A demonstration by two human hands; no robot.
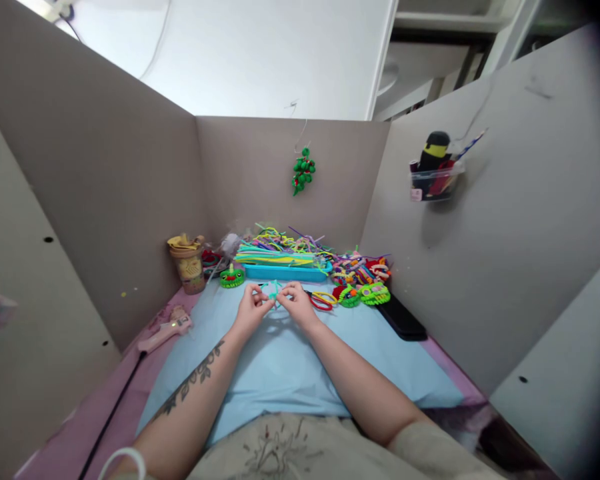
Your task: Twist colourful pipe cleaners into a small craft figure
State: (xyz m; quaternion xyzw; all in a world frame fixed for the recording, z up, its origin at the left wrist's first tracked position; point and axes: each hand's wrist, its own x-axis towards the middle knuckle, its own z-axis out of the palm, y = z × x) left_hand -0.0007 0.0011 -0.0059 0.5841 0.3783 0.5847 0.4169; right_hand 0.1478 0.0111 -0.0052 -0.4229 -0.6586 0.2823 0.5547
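Observation:
A small turquoise pipe-cleaner piece (pixel 271 289), bent into loops, is held up between both my hands above the blue cloth (pixel 280 360). My left hand (pixel 251 308) pinches it from the left with thumb and fingertips. From the other side my right hand (pixel 299 305) grips it the same way. The fingertips hide part of its shape. Just right of my right hand lie scissors (pixel 324 301) with red and yellow handles, their blades partly hidden behind it.
A blue tray (pixel 287 272) heaped with coloured pipe cleaners (pixel 280 255) stands at the back. Finished fuzzy pieces (pixel 375 293) and a black case (pixel 403 319) lie right. A pink glue gun (pixel 165 333) with its cord and a cup (pixel 187 267) are left. Grey panels enclose three sides.

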